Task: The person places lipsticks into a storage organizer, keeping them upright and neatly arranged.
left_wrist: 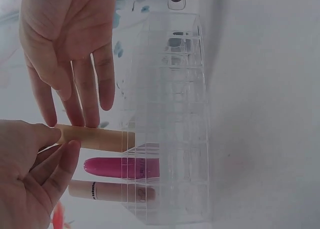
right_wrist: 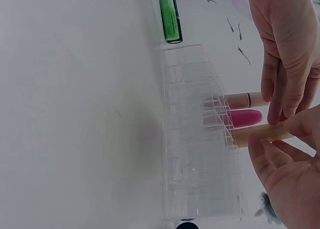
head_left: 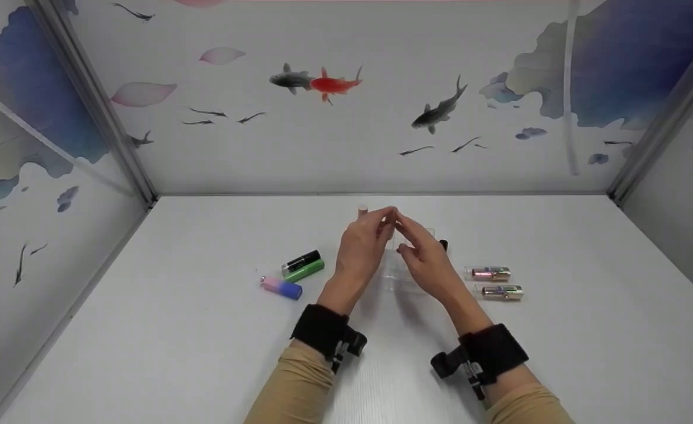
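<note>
A tan lipstick tube (left_wrist: pixel 97 138) stands upright with its lower end in a slot of the clear lipstick organizer (left_wrist: pixel 185 104). My left hand (head_left: pixel 361 247) pinches its upper end between thumb and forefinger. My right hand (head_left: pixel 428 259) reaches in from the other side, its fairly straight fingertips right at the tube's top and its thumb apart. Beside the tan tube a magenta tube (left_wrist: pixel 120 167) and a pale pink tube (left_wrist: pixel 107 190) stand in neighbouring slots. In the head view my hands hide most of the organizer and the tan tube.
On the left lie a black tube (head_left: pixel 302 261), a green tube (head_left: pixel 305 271) and a pink-blue tube (head_left: pixel 281 287). Two shiny lipsticks with clear caps (head_left: pixel 491 273) (head_left: pixel 502 292) lie at right. A dark round-ended item (right_wrist: pixel 187 225) sits beside the organizer. Printed panels (head_left: pixel 352 159) enclose the white table.
</note>
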A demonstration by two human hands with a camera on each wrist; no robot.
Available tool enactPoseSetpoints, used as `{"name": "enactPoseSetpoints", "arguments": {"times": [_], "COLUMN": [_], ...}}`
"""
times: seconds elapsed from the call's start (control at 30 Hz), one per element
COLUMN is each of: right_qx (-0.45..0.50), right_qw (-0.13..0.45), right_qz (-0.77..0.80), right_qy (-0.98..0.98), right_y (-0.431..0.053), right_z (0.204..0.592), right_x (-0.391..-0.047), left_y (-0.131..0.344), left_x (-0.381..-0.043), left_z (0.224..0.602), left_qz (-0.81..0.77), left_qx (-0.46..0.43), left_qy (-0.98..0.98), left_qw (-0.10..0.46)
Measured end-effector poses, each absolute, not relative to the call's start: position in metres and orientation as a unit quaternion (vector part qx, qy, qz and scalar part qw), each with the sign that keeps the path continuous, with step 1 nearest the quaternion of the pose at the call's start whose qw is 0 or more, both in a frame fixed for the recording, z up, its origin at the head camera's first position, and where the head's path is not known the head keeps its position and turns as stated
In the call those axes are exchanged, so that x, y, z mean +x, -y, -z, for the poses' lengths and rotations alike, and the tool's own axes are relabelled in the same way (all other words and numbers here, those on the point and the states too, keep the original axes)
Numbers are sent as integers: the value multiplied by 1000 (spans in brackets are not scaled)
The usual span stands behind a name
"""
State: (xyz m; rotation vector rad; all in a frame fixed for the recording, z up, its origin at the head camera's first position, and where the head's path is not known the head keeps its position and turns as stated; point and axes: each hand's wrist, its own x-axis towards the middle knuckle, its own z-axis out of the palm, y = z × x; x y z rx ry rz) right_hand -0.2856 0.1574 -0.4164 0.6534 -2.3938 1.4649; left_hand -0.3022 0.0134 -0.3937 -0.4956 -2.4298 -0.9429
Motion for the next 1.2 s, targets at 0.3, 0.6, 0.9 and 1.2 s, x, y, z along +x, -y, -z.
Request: {"name": "enactPoseSetpoints", "arguments": {"times": [0.3,0.6,0.9,1.2], "right_qx": [225,229,223,227], "right_qw": [95,88,70,71], "right_qz": [-482,-470,-486,-478], "right_qy": [841,848,842,845], "right_y": [-157,-158,-158,-160], "right_z": [418,420,420,420], "right_x": [-288,-289,-289,-289], "left_y": [-15,-18,-19,-19], "left_x": [-303,-303,-303,-302], "left_z": [399,401,403,402], "left_qz": [310,273,251,244], "left_qx": [-195,-203,-213,-218], "left_qy": [894,906,906,910], "left_qw": [256,250,267,256]}}
